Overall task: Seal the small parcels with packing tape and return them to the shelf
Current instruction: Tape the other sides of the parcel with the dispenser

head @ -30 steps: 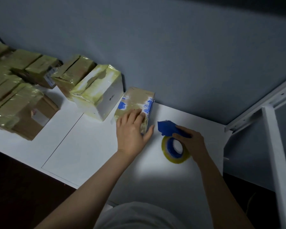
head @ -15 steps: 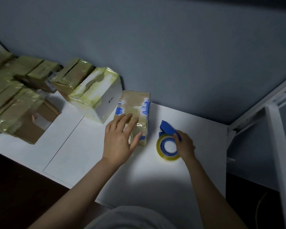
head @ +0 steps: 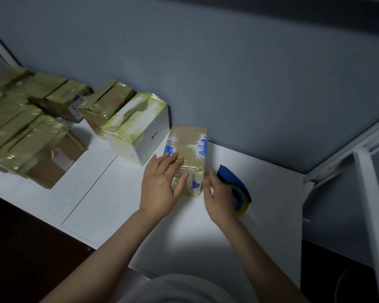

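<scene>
A small brown parcel (head: 189,149) with blue and white print, wrapped in clear tape, lies on the white shelf board (head: 260,215) against the grey wall. My left hand (head: 160,189) rests flat on its near left part, fingers straight and thumb along the near end. My right hand (head: 219,197) has straight fingers reaching to the parcel's right side. Just behind that hand lies the blue tape dispenser (head: 239,182) with its yellowish roll, partly hidden by the hand.
A taped white box (head: 140,132) stands right beside the parcel on its left. Several taped brown parcels (head: 31,136) crowd the left end of the board. A white metal upright (head: 372,204) rises at the right. Dark floor lies below the board's near edge.
My right hand has left the tape dispenser and moved left to the parcel's right side. My left hand stays on the parcel.
</scene>
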